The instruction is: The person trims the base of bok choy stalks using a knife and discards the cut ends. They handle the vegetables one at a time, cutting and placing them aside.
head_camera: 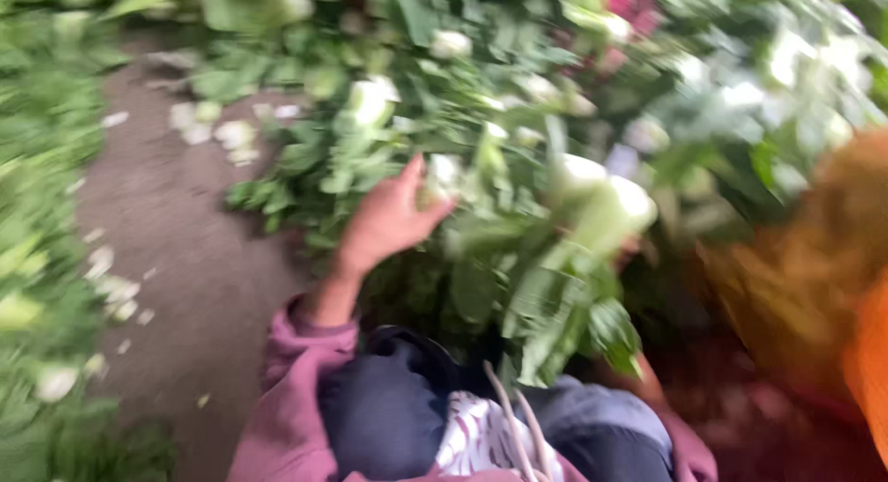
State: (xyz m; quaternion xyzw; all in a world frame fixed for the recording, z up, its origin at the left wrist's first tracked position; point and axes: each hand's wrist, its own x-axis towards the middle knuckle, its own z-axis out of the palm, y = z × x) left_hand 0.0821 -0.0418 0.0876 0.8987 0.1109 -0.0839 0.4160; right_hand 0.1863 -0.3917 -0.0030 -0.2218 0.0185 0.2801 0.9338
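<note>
1. I logged the frame as heavily blurred. My landmark was the heap of leafy green stems with white rosebuds (pixel 481 103) that filled the upper middle of the view.
2. The left hand (pixel 388 218) reached up into the near edge of that heap. Its fingers looked loosely curled around a white bud (pixel 442 172) and its stem, though I could not tell whether the grip had closed.
3. Just right of that hand, still against the heap's near edge, sat a bunch of green stems with pale white heads (pixel 592 214). Its long axis ran upright with a slight rightward lean, heads pointing up and away, leafy ends (pixel 564 325) down toward the lap.
4. The right hand was hidden behind the bunch's foliage; I could not tell how its fingers stood.
5. Risks as I judged them: buds could bruise or shed petals if squeezed, as the loose white petals on the brown dirt path (pixel 185 260) left of the heap suggested; stems could snag in the tangle and snap; thorns could catch skin.
</note>
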